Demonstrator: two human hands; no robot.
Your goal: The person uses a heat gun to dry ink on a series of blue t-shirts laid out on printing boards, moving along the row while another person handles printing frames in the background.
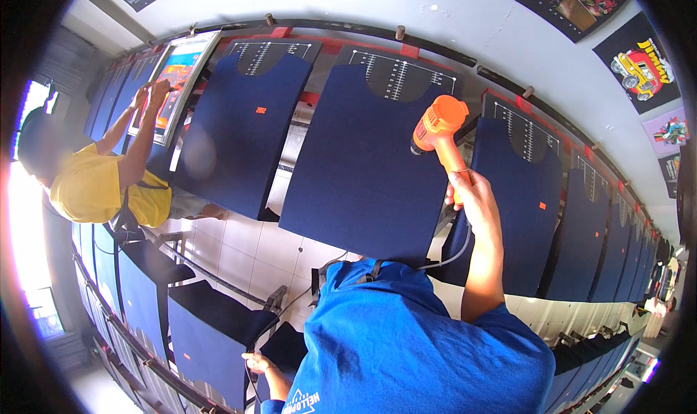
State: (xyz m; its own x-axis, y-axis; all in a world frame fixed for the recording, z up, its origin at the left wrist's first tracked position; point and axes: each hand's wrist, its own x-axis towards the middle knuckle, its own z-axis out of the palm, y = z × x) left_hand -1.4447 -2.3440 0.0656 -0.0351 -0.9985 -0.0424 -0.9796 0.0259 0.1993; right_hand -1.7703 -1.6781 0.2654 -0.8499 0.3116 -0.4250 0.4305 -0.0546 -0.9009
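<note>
The right hand [465,189] is clenched around the handle of an orange heat gun [438,124], whose nozzle points at the navy shirt [363,160] just beyond the grip. The gun looks rigid, fairly light and hot-tipped, so the handle is the safest hold. The left hand [258,362] hangs low, loosely curled by a cord [250,381].

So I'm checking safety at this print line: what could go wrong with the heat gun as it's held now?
1. The right hand aims the orange heat gun close at the navy shirt panel; lingering on one spot might scorch the cloth.
2. Its grey cord trails down past the panel's lower edge and could snag there.
3. The left hand hangs low by the dark panels, holding what looks like a cable, so only one hand steadies the gun.
</note>
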